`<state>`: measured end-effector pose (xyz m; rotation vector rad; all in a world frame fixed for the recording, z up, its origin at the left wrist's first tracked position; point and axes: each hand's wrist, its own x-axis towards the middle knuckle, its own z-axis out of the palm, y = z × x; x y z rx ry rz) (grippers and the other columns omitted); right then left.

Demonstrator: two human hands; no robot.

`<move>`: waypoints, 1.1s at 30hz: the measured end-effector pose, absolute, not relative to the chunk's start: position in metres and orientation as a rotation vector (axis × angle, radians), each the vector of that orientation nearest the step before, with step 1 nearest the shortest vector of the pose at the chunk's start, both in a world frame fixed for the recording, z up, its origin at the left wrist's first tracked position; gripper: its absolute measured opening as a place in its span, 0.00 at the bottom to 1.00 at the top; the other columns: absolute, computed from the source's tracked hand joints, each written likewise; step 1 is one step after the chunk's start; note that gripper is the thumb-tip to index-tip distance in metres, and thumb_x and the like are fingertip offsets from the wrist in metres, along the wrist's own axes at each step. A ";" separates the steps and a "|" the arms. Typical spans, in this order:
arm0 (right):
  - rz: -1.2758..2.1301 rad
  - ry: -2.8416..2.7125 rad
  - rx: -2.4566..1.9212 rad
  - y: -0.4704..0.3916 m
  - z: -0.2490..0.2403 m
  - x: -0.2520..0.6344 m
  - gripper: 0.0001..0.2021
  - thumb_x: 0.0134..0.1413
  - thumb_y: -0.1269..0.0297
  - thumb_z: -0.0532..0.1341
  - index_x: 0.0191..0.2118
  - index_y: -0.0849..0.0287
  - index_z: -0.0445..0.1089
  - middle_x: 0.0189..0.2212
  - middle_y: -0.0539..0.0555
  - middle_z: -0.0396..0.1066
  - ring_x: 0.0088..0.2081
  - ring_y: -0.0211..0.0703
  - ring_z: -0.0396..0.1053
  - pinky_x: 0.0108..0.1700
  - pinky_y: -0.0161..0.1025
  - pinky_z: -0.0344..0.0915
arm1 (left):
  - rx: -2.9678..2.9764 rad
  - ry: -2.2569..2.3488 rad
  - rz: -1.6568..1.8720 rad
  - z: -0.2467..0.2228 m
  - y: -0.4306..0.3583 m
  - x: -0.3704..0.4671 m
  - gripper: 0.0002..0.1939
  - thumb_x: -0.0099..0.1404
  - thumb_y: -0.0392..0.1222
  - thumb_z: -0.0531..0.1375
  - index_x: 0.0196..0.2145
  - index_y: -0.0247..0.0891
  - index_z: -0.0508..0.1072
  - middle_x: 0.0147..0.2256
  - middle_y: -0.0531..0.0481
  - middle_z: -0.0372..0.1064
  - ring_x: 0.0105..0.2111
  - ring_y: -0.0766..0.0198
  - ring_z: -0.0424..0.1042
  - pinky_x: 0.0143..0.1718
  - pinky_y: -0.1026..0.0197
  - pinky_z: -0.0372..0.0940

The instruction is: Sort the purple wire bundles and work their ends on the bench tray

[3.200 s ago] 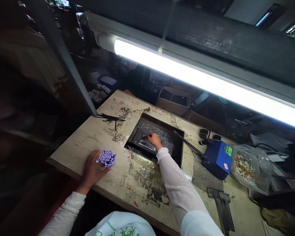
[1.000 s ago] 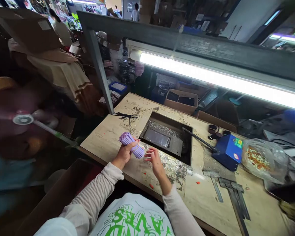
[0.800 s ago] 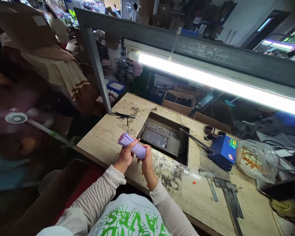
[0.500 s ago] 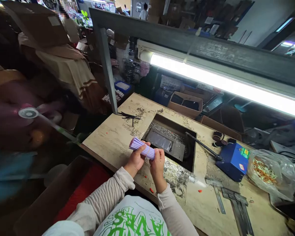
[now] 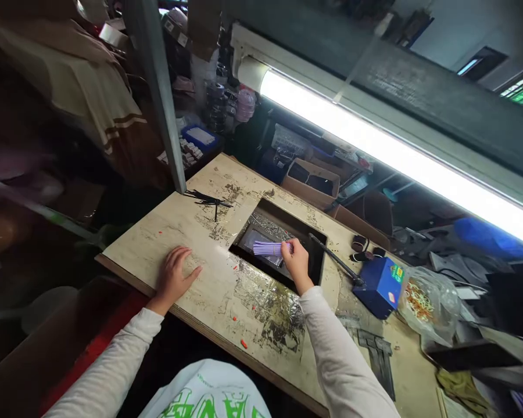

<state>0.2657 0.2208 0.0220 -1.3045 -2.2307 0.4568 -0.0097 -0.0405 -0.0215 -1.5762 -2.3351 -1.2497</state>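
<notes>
Under a tube light (image 5: 375,142), left hand (image 5: 174,278) spread on scuffed tabletop (image 5: 135,249), right hand (image 5: 297,262) pinching purple strips (image 5: 267,248)

The single view is from the wearer's head, facing forward and steeply down over the shirt (image 5: 209,395) at the bottom edge. It is near enough that the left hand (image 5: 174,278) and right hand (image 5: 295,261) both show within arm's reach, with the recess (image 5: 316,264) just right of centre. The surface (image 5: 143,244) lies askew, its near edge running down to the right. The tube light (image 5: 375,139) slants across the upper right, nearer the camera, while the cartons (image 5: 305,191) sit farther off, beyond the far edge.
</notes>
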 end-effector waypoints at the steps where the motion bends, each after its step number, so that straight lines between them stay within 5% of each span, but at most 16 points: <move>1: 0.413 -2.315 -1.295 0.228 0.019 0.261 0.15 0.58 0.52 0.53 0.34 0.59 0.68 0.27 0.51 0.68 0.29 0.40 0.64 0.33 0.35 0.55 | -1.592 -2.321 -1.212 -0.021 -0.040 -0.009 0.22 0.59 0.45 0.63 0.49 0.37 0.65 0.48 0.39 0.67 0.55 0.48 0.62 0.57 0.44 0.60; 14: -0.045 -2.917 -1.350 0.268 -0.004 0.199 0.16 0.65 0.53 0.48 0.46 0.59 0.65 0.40 0.57 0.69 0.36 0.43 0.68 0.34 0.35 0.55 | -1.561 -2.348 -1.234 -0.018 -0.037 -0.008 0.18 0.59 0.42 0.62 0.47 0.37 0.67 0.46 0.42 0.68 0.52 0.51 0.65 0.55 0.46 0.62; 33: -0.195 -3.091 -1.296 0.278 -0.010 0.177 0.17 0.66 0.53 0.45 0.49 0.58 0.63 0.42 0.58 0.68 0.35 0.45 0.70 0.34 0.36 0.58 | -1.544 -2.384 -1.273 -0.014 -0.037 -0.007 0.16 0.60 0.41 0.62 0.46 0.39 0.67 0.46 0.42 0.68 0.52 0.52 0.65 0.54 0.47 0.63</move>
